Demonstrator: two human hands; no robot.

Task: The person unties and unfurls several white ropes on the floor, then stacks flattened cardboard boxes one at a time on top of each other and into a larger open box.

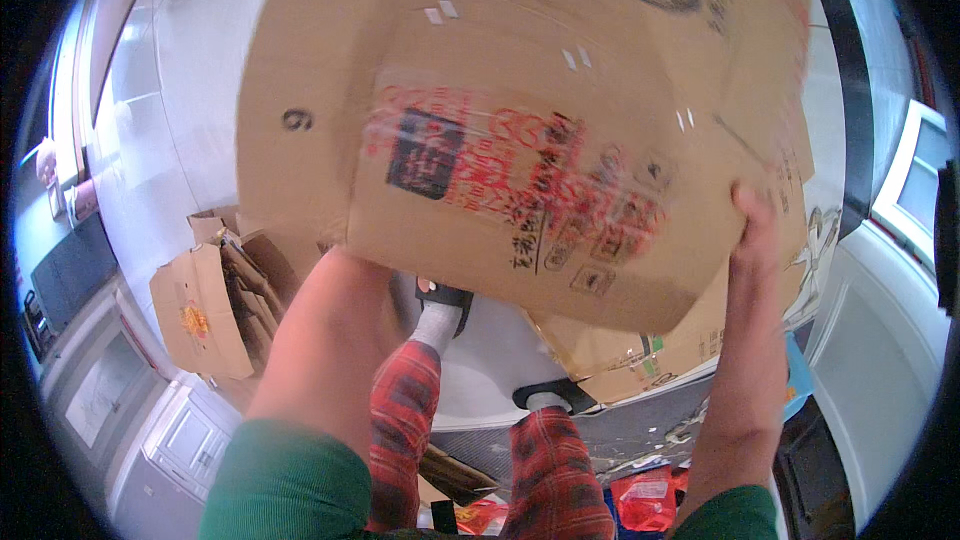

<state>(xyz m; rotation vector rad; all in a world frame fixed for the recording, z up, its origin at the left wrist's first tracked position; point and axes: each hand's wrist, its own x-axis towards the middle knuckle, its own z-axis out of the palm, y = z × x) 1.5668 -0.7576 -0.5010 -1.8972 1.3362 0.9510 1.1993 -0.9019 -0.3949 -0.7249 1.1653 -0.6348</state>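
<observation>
A large brown cardboard box (465,255), marked with red and black print, fills the upper middle of the view at a tilt. Clear tape on its face catches the light. My right hand (752,214) grips its right side, with the thumb lying on the face. My left forearm (322,337) reaches up to the lower left edge of the box, and the left hand itself is hidden behind the cardboard. Below the box are my feet in dark slippers (555,395) on a pale floor.
Folded cardboard pieces (202,307) stand at the left. Another flattened carton (622,360) lies under the box at the right, near a dark grey mat (637,427). Red plastic packages (645,499) lie close behind my legs. A white cabinet (187,442) stands lower left.
</observation>
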